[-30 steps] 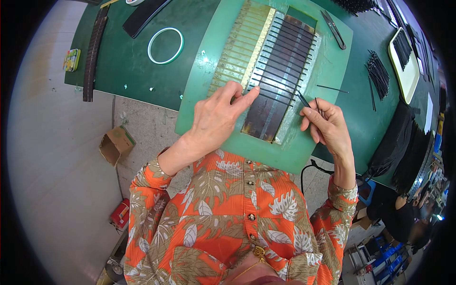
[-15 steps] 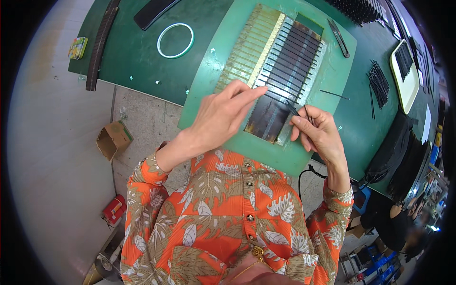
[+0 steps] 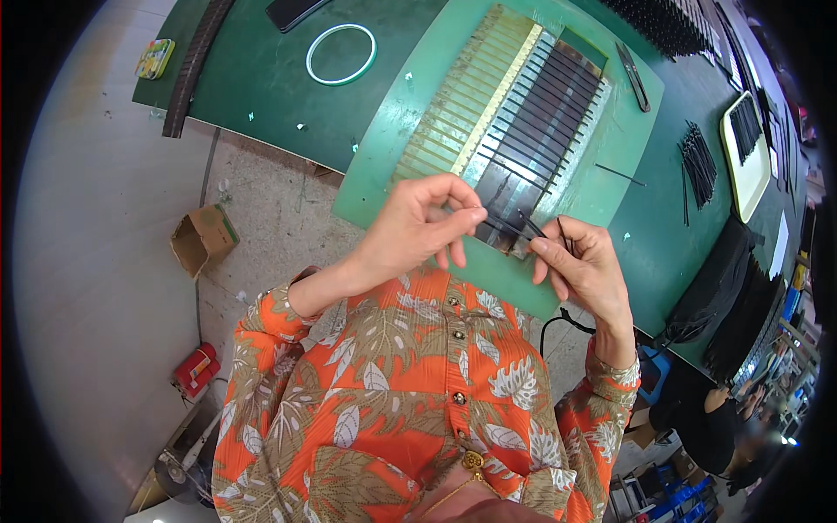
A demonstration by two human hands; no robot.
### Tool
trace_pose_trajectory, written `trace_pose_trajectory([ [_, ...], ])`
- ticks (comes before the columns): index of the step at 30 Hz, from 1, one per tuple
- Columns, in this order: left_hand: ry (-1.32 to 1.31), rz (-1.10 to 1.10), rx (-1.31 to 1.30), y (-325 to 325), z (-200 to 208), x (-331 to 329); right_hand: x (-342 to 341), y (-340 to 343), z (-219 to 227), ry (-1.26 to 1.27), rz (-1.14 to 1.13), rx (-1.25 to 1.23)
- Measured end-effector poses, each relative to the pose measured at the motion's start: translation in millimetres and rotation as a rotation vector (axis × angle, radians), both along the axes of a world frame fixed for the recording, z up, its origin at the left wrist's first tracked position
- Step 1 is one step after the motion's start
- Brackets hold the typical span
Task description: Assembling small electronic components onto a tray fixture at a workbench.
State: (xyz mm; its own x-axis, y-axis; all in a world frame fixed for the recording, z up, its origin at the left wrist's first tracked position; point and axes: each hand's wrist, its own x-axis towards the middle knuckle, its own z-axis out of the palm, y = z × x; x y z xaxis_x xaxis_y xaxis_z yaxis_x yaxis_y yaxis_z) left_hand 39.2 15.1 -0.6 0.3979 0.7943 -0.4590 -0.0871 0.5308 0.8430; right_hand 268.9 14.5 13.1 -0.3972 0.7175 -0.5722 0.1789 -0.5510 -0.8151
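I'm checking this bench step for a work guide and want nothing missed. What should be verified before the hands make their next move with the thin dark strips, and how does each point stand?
1. Left hand pinching a thin dark strip at the near end of the slotted rack: ok.
2. Right hand gripping strips too: ok, fingers closed on thin dark pieces.
3. Strip lined up with a rack slot: cannot tell, too fine to see.
4. Rack lying flat on the light green mat: ok.
5. Spare strips on the bench to the right: ok.
6. Loose strip on the mat, apart from the rack: not ok.
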Motion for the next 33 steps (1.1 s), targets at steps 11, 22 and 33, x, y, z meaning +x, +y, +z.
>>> trace_pose_trajectory([
  [11,0.577,0.088,0.713,8.1,-15.6,-9.7,-16.9,29.6,-2.7,-0.14,0.049,0.116],
  [22,0.794,0.092,1.023,6.9,-23.5,-6.0,-8.0,36.7,-15.7,-0.23,0.064,0.144],
  [33,0.992,-0.18,1.194,9.8,-24.3,-2.1,-7.7,38.5,-16.5,-0.253,0.072,0.132],
])
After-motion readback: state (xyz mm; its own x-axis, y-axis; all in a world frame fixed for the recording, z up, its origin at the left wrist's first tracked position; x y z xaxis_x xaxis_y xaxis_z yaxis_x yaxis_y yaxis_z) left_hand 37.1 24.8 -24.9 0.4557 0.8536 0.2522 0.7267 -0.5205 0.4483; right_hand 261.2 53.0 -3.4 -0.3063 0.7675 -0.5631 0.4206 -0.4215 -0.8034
